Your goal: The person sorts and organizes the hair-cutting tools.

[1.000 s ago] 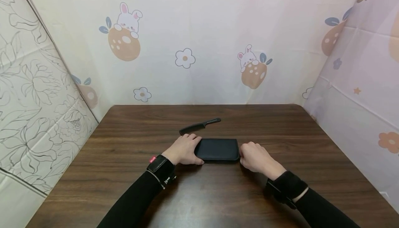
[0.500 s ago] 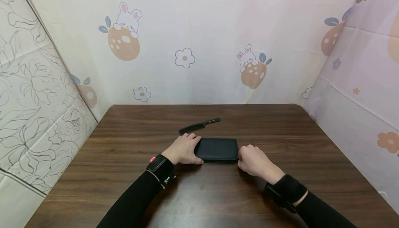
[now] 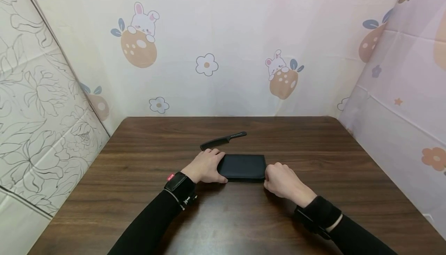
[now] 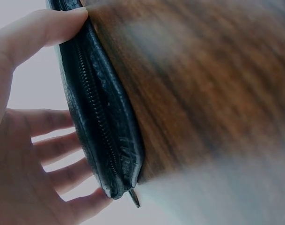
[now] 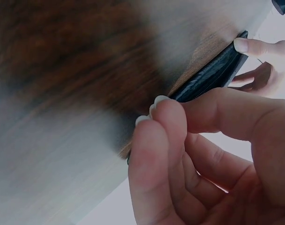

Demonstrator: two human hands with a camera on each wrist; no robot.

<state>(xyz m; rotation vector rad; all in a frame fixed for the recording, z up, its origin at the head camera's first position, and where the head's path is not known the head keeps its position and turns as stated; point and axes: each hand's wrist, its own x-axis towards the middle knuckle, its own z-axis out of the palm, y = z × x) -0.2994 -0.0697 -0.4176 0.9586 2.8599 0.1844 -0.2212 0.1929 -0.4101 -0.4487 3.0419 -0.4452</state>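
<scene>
A black zip wallet (image 3: 242, 166) lies flat on the wooden table in the head view. My left hand (image 3: 206, 167) grips its left end, thumb on the near edge and fingers at the far side. The left wrist view shows zipper teeth (image 4: 98, 112) along the wallet's side and a small dark tab (image 4: 134, 198) at the far corner. At the right end, my right hand (image 3: 283, 180) pinches at the zipper with curled fingers. Its fingertips (image 5: 147, 140) hide what lies between them. Beyond the wallet lies a black comb (image 3: 215, 143).
The brown wooden table (image 3: 156, 224) runs back to a white curtain (image 3: 237, 30) printed with rabbits and flowers. More printed cloth hangs at the left and right. The comb lies just behind my left fingers.
My right hand has shifted slightly left and toward me at the wallet's right end. My left hand, the wallet and the comb look nearly unmoved.
</scene>
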